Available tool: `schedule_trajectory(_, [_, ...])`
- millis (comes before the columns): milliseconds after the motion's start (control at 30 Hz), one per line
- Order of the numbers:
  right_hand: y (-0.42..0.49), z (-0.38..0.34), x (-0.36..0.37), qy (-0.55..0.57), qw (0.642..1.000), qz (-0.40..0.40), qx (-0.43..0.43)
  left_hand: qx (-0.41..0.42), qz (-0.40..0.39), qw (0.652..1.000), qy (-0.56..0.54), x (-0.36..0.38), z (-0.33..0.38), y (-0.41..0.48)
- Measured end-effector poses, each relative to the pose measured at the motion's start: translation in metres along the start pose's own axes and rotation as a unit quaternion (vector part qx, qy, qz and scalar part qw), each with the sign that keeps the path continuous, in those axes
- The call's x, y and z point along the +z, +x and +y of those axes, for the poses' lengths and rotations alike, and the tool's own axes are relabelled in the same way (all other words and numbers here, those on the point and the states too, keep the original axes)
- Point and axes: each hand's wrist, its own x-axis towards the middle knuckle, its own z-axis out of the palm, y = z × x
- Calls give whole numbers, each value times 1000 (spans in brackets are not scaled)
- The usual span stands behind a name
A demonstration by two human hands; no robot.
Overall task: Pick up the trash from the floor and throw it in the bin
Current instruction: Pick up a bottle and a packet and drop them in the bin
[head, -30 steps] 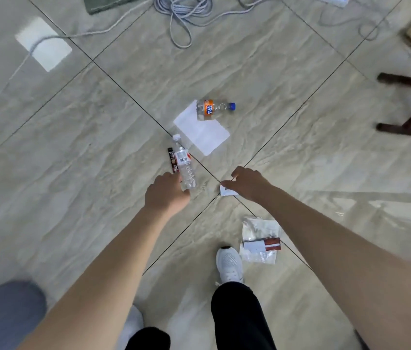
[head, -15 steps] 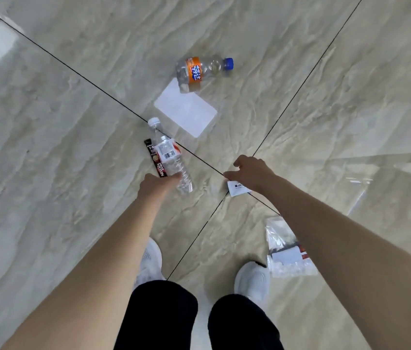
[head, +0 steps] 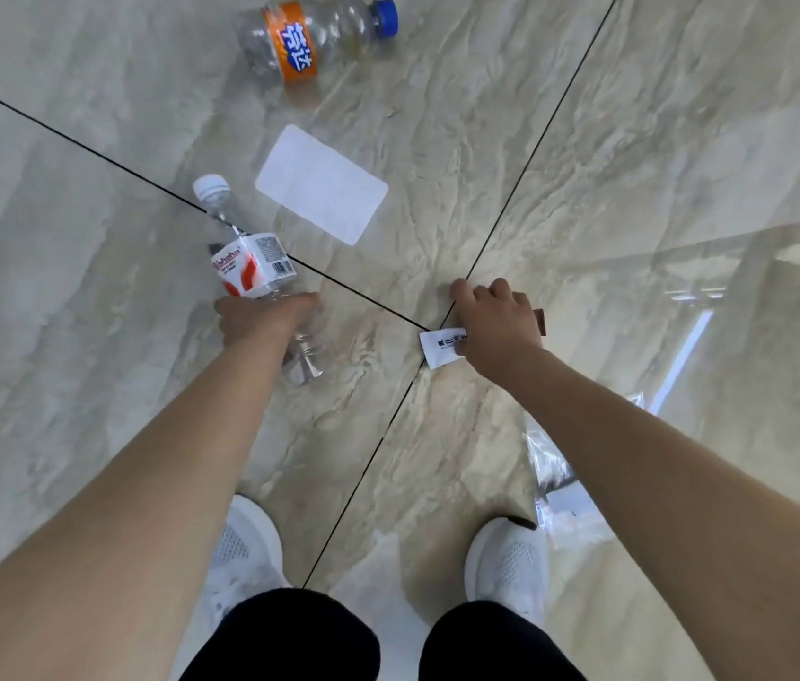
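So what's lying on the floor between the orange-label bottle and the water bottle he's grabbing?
In the head view, a flat white rectangular sheet lies on the tiled floor between the orange-label bottle and the water bottle under the left hand. Nothing else is there.

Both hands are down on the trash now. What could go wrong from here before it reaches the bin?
1. The left hand grips the water bottle low on its crumpled body, so it may slip or swing.
2. The right hand already holds a white packet; grabbing more may drop it.
3. The clear plastic bag beside the right shoe is partly hidden by the arm and could be stepped on or missed.
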Motion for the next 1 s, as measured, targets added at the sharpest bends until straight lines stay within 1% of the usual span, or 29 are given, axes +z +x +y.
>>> schedule_trajectory(67, [0, -3, 2, 16, 1000, -2, -3, 12, 18, 1000, -20, 2, -5, 3])
schedule_trajectory(167, [1, -5, 0, 26, 999, -43, 5, 23, -1, 999, -33, 0, -13, 3])
schedule_trajectory(200, [1, -5, -2, 63, 996, -61, 30, 23, -17, 998, -47, -2, -16, 1])
schedule_trajectory(233, [1, -4, -5, 122, 987, -77, 66, 23, -36, 997, -63, -4, -18, -3])
schedule_trajectory(300, [-2, -2, -15, 276, 946, -100, 137, 37, -62, 995, -73, -12, -21, -15])
schedule_trajectory(367, [-6, -2, -29, 382, 902, -110, 170, 69, -80, 992, -65, -24, -23, -29])
schedule_trajectory(500, [-25, -17, -79, 507, 832, -124, 189, 111, -96, 987, -61, -62, -20, -66])
schedule_trajectory(567, [-39, -28, -111, 555, 800, -134, 184, 120, -93, 984, -89, -88, -11, -91])
schedule_trajectory(667, [-67, -52, -157, 602, 766, -153, 164, 134, -87, 978, -131, -131, -3, -131])
schedule_trajectory(767, [-108, -88, -203, 609, 759, -175, 147, 148, -73, 973, -160, -183, -5, -184])
schedule_trajectory(833, [-136, -116, -227, 607, 760, -194, 130, 154, -34, 969, -192, -220, -13, -216])
schedule_trajectory(933, [-187, -172, -260, 584, 773, -231, 93, 137, 43, 951, -275, -285, -35, -261])
schedule_trajectory(1000, [-215, -209, -274, 570, 780, -250, 74, 137, 87, 940, -301, -324, -55, -284])
